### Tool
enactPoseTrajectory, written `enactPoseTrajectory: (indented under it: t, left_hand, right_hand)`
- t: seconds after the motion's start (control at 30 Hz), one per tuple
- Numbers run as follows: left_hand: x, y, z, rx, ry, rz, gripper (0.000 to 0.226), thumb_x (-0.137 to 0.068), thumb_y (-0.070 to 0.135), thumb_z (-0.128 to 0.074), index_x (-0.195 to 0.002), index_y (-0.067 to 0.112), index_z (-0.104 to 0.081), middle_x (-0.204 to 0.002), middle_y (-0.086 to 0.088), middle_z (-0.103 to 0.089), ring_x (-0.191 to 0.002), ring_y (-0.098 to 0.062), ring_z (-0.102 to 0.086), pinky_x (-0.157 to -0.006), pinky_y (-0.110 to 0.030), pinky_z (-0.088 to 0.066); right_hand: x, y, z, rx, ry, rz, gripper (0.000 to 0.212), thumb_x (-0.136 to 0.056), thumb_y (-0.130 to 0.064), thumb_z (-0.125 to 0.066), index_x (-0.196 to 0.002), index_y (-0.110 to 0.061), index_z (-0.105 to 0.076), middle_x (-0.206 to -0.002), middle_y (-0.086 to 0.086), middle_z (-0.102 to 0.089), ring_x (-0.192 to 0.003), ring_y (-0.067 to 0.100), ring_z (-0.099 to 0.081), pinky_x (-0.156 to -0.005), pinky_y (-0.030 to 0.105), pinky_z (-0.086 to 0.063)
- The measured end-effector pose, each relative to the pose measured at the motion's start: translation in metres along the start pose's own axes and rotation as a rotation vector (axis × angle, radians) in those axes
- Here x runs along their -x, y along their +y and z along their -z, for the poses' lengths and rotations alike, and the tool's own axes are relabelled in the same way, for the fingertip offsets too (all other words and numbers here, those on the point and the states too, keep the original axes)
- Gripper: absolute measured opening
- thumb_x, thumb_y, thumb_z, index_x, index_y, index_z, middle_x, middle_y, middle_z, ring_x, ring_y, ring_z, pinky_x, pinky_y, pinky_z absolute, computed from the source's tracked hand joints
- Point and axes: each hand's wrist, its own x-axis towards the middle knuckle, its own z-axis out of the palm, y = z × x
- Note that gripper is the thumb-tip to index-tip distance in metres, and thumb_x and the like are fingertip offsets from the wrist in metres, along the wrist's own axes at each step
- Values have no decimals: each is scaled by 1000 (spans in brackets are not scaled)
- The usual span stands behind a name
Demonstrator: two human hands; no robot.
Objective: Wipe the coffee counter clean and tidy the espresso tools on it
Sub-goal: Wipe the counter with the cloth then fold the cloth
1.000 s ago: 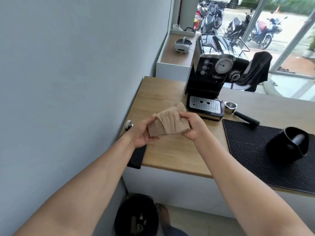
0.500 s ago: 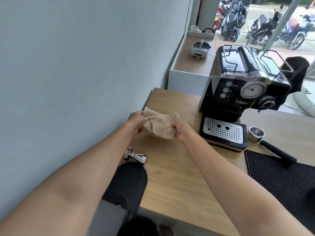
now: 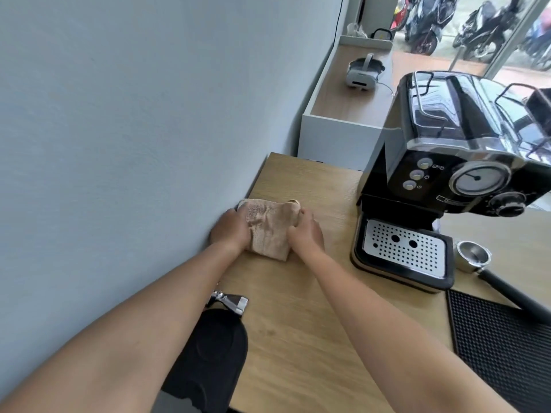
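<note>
A beige cloth (image 3: 268,231) lies pressed on the wooden counter (image 3: 298,338) close to the wall. My left hand (image 3: 228,231) grips its left side and my right hand (image 3: 307,232) grips its right side. A steel tamper (image 3: 229,301) lies on its side near the counter's left edge, beside a black tamping mat (image 3: 211,359). A portafilter (image 3: 477,262) with a black handle rests to the right of the black espresso machine (image 3: 447,189).
A black ribbed mat (image 3: 504,347) covers the counter at the right. The grey wall (image 3: 134,129) runs along the left. Behind the counter stands a lower shelf (image 3: 351,105) with a white headset (image 3: 363,73). Motorbikes show through the window.
Both hands have carried the cloth from the air down and forward onto the counter by the wall. The camera has moved closer to the counter.
</note>
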Motion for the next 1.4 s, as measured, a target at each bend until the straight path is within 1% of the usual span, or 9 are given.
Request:
enactPoseTrajectory:
  t: [0.17,0.27,0.37,0.43,0.57,0.77,0.93,1.07,1.4]
  left_hand:
    - [8,8,-5,-332,67,-50,45,-96,12,-43,-141,19,-43,-139,-17,-40,-122,-35,-48,-92,-44,-47]
    - [7,13,-11,-368,165,-187,56,-95,9,-44,-149,20,-35,-156,-15,-23,-138,-35,-31,-110,-43,-34]
    - [7,10,-23,-304,37,-234,57,-102,29,-37,-156,20,-21,-165,-8,-7,-151,-27,-3,-122,-44,-5]
    - [8,4,-30,-263,-79,-204,60,-105,40,-28,-159,20,-9,-165,-7,4,-152,-25,7,-122,-44,2]
    - [17,-12,-38,-275,-148,-197,66,-103,53,-17,-157,25,9,-163,-7,17,-150,-23,17,-122,-43,8]
    - [18,-12,-25,-249,-218,-193,69,-103,50,-28,-157,27,8,-163,-9,17,-150,-25,15,-122,-43,5]
    - [28,-7,-1,-25,-84,-184,54,-99,35,-49,-152,29,-36,-162,-7,-21,-148,-24,-24,-120,-38,-21]
    - [63,-18,17,221,94,-186,35,-95,23,-49,-124,32,-66,-136,2,-58,-120,-18,-57,-96,-29,-46]
    - [168,-64,17,471,198,-57,20,-91,26,-56,-101,33,-72,-108,8,-69,-97,-12,-64,-88,-28,-50]
  right_hand:
    - [2,14,-2,275,45,105,72,-91,-2,-49,-153,-26,-22,-131,10,-42,-96,25,-51,-77,36,-45]
    - [7,14,-11,420,159,322,76,-87,-6,-55,-153,-24,-23,-140,7,-39,-124,25,-43,-102,37,-39]
    - [12,13,-22,525,69,446,64,-100,-29,-42,-157,-20,-15,-165,4,-14,-153,24,-7,-122,41,-14]
    - [11,19,-28,608,-45,396,65,-104,-44,-26,-159,-19,-1,-167,2,10,-152,22,15,-124,42,1]
    - [7,38,-29,705,-139,354,69,-102,-56,-9,-157,-21,10,-163,2,22,-150,20,22,-123,45,9]
    - [7,34,-17,769,-173,375,69,-102,-58,-14,-158,-22,4,-166,1,14,-152,19,14,-122,51,5]
    - [29,20,-5,645,-98,372,57,-104,-48,-27,-155,-21,-27,-165,2,-17,-153,22,-13,-119,51,-16]
    - [63,19,-10,477,-1,373,41,-104,-40,-35,-135,-23,-55,-141,4,-53,-131,27,-45,-107,44,-29]
    - [141,31,-50,203,-170,340,50,-94,-50,-57,-130,-15,-60,-120,7,-67,-119,25,-56,-96,36,-46]
